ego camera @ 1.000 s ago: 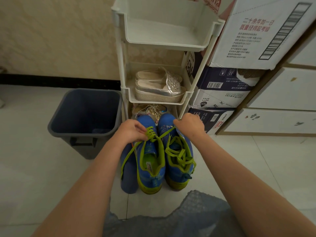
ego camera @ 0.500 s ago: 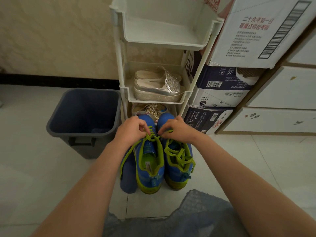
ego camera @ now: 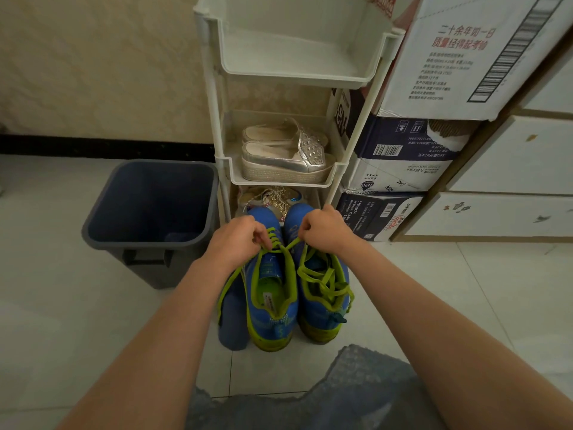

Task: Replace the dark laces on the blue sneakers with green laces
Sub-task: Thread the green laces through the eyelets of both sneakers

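Two blue sneakers with yellow-green trim stand side by side on the tiled floor, toes toward the rack. The left sneaker [ego camera: 271, 293] carries a green lace [ego camera: 274, 243] through its upper eyelets. My left hand [ego camera: 235, 240] pinches one end of that lace, and my right hand [ego camera: 322, 231] pinches the other end, which runs taut across to it. The right sneaker [ego camera: 322, 293] has its green lace lying in loose loops over the tongue. A dark blue insole [ego camera: 234, 318] lies beside the left sneaker.
A grey bin [ego camera: 148, 209] stands left of the shoes. A white plastic rack [ego camera: 279, 175] behind them holds silver platform shoes [ego camera: 285, 156]. Stacked cardboard boxes [ego camera: 400, 156] and white drawers [ego camera: 508, 156] fill the right side.
My right hand moved in toward the lace knot area and then drew back out to the right, pulling the lace end taut. The left hand stayed at the eyelets.
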Motion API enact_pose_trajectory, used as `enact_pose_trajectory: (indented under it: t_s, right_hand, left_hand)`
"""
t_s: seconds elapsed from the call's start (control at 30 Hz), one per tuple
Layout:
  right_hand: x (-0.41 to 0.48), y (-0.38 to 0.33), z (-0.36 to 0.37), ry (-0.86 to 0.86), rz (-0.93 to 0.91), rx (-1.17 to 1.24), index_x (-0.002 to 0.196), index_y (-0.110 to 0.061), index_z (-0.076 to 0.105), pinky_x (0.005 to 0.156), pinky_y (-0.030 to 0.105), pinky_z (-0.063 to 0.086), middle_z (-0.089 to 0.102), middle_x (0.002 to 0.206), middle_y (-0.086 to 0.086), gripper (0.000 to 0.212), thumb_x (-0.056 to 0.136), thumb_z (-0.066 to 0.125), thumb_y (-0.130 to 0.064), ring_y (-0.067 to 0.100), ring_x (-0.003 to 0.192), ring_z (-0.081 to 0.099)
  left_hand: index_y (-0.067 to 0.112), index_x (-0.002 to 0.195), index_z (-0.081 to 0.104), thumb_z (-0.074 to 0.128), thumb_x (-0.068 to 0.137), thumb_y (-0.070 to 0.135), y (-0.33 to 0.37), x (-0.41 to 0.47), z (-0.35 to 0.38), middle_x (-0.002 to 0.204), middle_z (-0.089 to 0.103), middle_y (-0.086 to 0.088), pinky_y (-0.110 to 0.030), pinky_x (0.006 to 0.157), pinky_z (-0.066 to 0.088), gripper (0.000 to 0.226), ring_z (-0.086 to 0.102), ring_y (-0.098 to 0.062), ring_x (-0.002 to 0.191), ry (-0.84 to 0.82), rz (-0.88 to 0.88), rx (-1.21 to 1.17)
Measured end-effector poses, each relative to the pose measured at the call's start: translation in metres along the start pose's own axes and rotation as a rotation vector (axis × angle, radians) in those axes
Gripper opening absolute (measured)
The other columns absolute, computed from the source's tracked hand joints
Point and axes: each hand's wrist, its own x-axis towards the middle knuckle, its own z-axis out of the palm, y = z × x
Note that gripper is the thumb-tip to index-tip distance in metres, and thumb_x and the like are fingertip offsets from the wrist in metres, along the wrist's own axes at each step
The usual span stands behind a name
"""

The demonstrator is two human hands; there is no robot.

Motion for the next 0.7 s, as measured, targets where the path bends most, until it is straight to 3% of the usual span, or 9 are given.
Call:
enact_pose_trajectory:
  t_s: [0.13,0.27,0.4,0.53,0.63,0.7]
  right_hand:
    - [-0.002,0.002,-0.014,-0.023,0.169,-0.004,0.124,0.003,0.048,0.101,0.037,0.034,0.049,0.131,0.023,0.034,0.096,0.043,-0.018,0.037,0.126,0.038]
    - [-0.004,0.012,-0.014,-0.008,0.160,-0.057,0.126,-0.007,0.053,0.100,0.038,0.034,0.053,0.130,0.016,0.032,0.097,0.045,-0.019,0.033,0.126,0.037]
    - [-0.004,0.009,-0.004,-0.009,-0.040,-0.021,0.109,-0.027,0.068,0.099,0.036,0.027,0.054,0.120,0.006,0.025,0.096,0.048,-0.032,0.032,0.120,0.035]
    - [-0.007,-0.001,0.005,-0.099,-0.144,-0.010,0.107,-0.028,0.070,0.101,0.039,0.028,0.050,0.107,0.007,0.027,0.093,0.053,-0.044,0.031,0.114,0.034]
    - [-0.005,-0.004,0.011,-0.151,-0.139,-0.056,0.103,-0.027,0.070,0.102,0.039,0.026,0.049,0.098,0.003,0.028,0.094,0.051,-0.045,0.029,0.111,0.035]
    - [-0.002,-0.004,0.011,-0.155,-0.113,0.004,0.090,-0.030,0.068,0.101,0.039,0.027,0.057,0.094,-0.002,0.018,0.091,0.056,-0.043,0.028,0.113,0.041]
  left_hand:
    - [0.037,0.067,0.069,0.055,0.082,0.001,-0.005,0.002,0.002,0.090,0.055,0.011,-0.041,0.083,0.052,0.041,0.059,-0.013,0.085,-0.062,-0.005,-0.068]
    - [0.032,0.075,0.071,0.054,0.087,0.006,-0.017,0.003,0.003,0.100,0.067,0.005,-0.040,0.090,0.051,0.033,0.062,-0.013,0.095,-0.057,-0.082,-0.211]
    - [0.022,0.096,0.066,0.052,0.094,0.013,-0.028,0.005,0.006,0.102,0.065,-0.001,-0.038,0.084,0.052,0.017,0.063,-0.017,0.090,0.047,-0.176,-0.259]
    - [0.012,0.101,0.063,0.054,0.096,0.018,-0.029,0.007,0.010,0.088,0.064,-0.005,-0.024,0.061,0.051,0.012,0.062,-0.013,0.071,-0.052,-0.259,-0.385]
    - [0.011,0.103,0.062,0.057,0.094,0.017,-0.026,0.007,0.010,0.082,0.062,-0.001,-0.023,0.061,0.052,0.012,0.061,-0.012,0.071,-0.061,-0.271,-0.431]
    - [0.011,0.102,0.062,0.059,0.093,0.016,-0.024,0.006,0.008,0.082,0.061,0.001,-0.024,0.064,0.053,0.010,0.061,-0.011,0.071,-0.067,-0.254,-0.413]
